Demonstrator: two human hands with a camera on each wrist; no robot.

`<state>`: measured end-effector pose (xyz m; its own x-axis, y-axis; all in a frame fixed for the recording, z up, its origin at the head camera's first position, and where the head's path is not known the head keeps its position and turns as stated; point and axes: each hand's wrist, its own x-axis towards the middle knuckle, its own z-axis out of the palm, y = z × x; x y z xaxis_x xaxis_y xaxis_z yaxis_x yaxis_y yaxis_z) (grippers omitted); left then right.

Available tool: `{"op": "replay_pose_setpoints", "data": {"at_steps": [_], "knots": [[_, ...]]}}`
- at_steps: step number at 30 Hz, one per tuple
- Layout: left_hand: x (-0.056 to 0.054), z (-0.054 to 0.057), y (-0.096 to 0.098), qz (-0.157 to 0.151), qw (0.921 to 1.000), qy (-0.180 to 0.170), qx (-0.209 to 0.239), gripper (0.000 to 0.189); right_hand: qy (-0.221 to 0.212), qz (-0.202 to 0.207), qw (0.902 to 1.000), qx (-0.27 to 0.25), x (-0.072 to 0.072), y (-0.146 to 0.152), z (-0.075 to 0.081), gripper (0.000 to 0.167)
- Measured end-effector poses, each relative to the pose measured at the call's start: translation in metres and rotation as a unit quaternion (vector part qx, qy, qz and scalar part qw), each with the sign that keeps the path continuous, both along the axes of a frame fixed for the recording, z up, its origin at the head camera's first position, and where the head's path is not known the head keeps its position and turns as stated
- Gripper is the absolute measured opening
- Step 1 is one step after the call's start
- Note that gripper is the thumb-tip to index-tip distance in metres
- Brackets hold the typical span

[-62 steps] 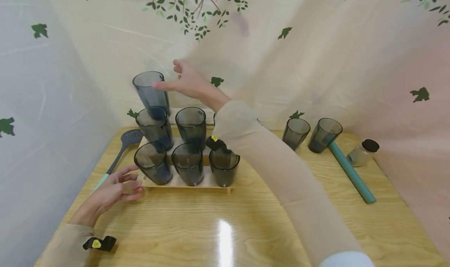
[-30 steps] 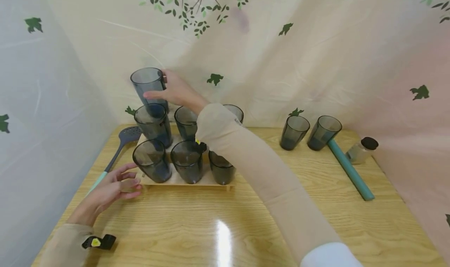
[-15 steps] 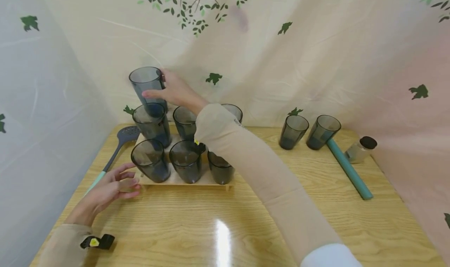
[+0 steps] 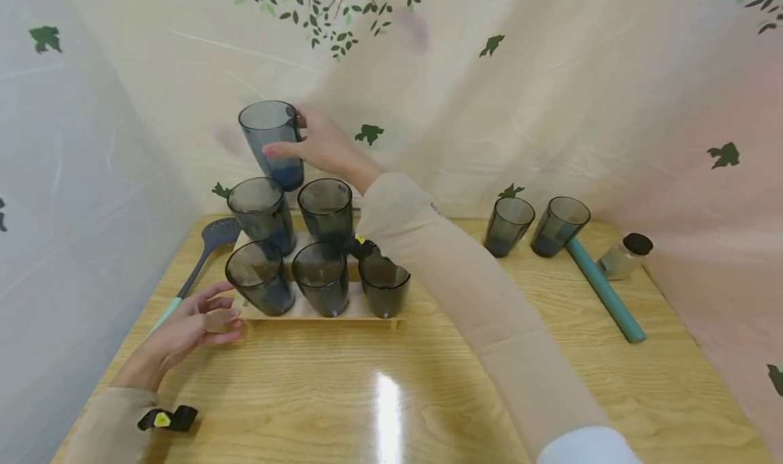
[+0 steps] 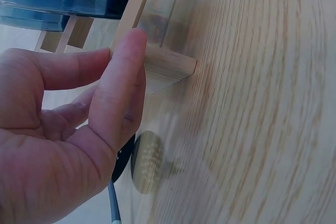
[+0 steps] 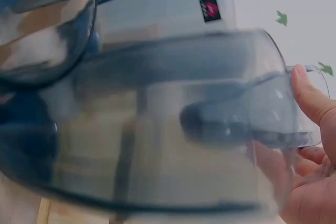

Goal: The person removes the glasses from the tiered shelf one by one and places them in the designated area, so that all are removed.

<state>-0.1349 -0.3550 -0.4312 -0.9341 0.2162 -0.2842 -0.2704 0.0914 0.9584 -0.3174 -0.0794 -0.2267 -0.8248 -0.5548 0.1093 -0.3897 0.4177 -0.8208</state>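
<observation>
In the head view my right hand grips a smoky blue-grey drinking glass by its side, thumb in front, and holds it up behind the back row. My left hand pinches the front left corner of a two-tier wooden rack. In the left wrist view its thumb and fingertips meet at the rack's edge, above a short wooden foot. Matching glasses stand upright on both tiers, including a back-left glass and a front-left glass. My right sleeve hides part of the back row.
A slotted turner lies left of the rack, beyond my left hand. Towards the right stand two more glasses, a green stick and a small black-lidded jar. Patterned cloth closes off the back.
My right hand has closed round the glass behind the back row, then raised it and shifted it slightly right. My left hand has stayed at the rack's corner.
</observation>
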Motion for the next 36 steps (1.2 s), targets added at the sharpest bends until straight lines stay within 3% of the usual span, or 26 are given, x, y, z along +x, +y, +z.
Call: {"op": "replay_pose_setpoints", "data": {"at_steps": [9, 17, 31, 36], "knots": [[0.0, 0.0, 0.001, 0.001, 1.0, -0.003, -0.003, 0.072, -0.066, -0.044, 0.9927, -0.091, -0.009, 0.04, 0.005, 0.086], [0.0, 0.002, 0.002, 0.002, 1.0, -0.005, -0.004, 0.071, -0.031, -0.067, 0.9927, -0.095, -0.01, 0.09, 0.001, 0.085], [0.003, 0.0, 0.002, 0.003, 1.0, 0.001, 0.008, 0.065, -0.005, -0.163, 0.9829, -0.086, 0.002, 0.185, -0.029, 0.071], [0.004, 0.0, 0.004, 0.002, 1.0, 0.002, 0.006, 0.066, -0.006, -0.186, 0.9792, -0.08, 0.009, 0.214, -0.043, 0.076]]}}
